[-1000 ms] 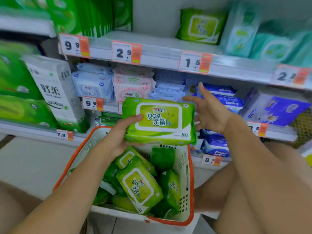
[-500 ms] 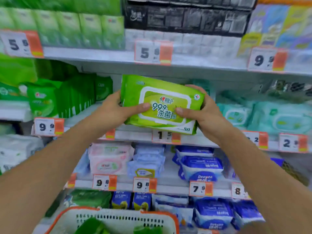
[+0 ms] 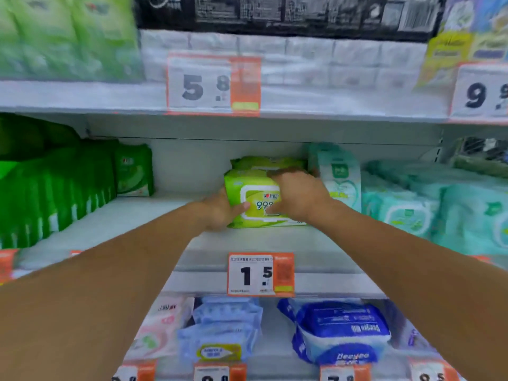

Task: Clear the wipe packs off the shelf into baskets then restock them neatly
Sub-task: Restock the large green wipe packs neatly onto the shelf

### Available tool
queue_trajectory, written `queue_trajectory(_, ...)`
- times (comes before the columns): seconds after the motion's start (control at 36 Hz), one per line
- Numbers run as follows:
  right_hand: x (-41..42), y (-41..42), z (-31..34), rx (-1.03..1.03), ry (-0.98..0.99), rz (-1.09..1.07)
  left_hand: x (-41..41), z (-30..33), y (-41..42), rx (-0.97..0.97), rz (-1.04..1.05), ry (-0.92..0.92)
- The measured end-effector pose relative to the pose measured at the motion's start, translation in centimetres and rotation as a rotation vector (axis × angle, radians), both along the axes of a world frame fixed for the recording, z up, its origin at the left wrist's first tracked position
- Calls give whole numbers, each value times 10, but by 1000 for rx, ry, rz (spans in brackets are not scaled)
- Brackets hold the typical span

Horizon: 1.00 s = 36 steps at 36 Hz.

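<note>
Lime-green wipe pack, printed "999" on its white-framed label, being held by both hands on the middle shelf, standing on its long edge with the label facing out. Left hand curling round the pack's 9 o'clock end, thumb lying across the label's lower corner. Right hand wrapping over the 3 o'clock end and top edge, fingers bent across the front and hiding part of the print. Both forearms reaching up from 7 and 5 o'clock.

Directly behind, at 12 o'clock of the held pack, sitting a second lime-green pack, only its top showing. Just beside the right hand at 3 o'clock, standing upright a pale mint pack; further toward 3 o'clock, lying more mint-coloured packs. Well apart at 9 o'clock, leaning in a row dark green packs.

On the shelf edge at 6 o'clock, hanging an orange price tag reading 1.5. Below it, resting a blue-and-white pack, light blue packs and a pink pack. Up at 12 o'clock, showing another tag reading 5.8, blurred.
</note>
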State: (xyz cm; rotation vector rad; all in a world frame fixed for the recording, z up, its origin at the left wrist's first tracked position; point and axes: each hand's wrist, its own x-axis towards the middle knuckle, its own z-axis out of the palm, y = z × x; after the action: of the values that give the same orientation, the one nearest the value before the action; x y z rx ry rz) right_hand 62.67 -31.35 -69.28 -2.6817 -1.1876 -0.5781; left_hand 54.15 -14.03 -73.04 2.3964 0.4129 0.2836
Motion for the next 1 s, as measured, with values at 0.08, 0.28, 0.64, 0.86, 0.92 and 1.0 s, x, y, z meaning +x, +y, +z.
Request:
queue_trajectory(0.08, 14, 4, -3, -6, 3, -53, 24, 4, 3, 80, 41, 34)
queue_trajectory(0.28, 38, 17, -2, -34, 32, -74, 55, 2, 7, 444, 231, 212)
queue_trajectory(0.64, 5, -8, -2, 293, 32, -2, -26, 24, -32, 445, 178, 81)
queue_trajectory(0.86, -199, -50, -148, 950, 220, 355, -208, -101, -96, 238, 111, -683)
queue_trajectory(0.92, -231, -52, -222, 527, 448, 331, -250, -174, -100, 173, 201, -384)
queue_trajectory(1.0, -259, -68, -306, -209, 690, 228, -319, -280, -101, 67, 277, 172)
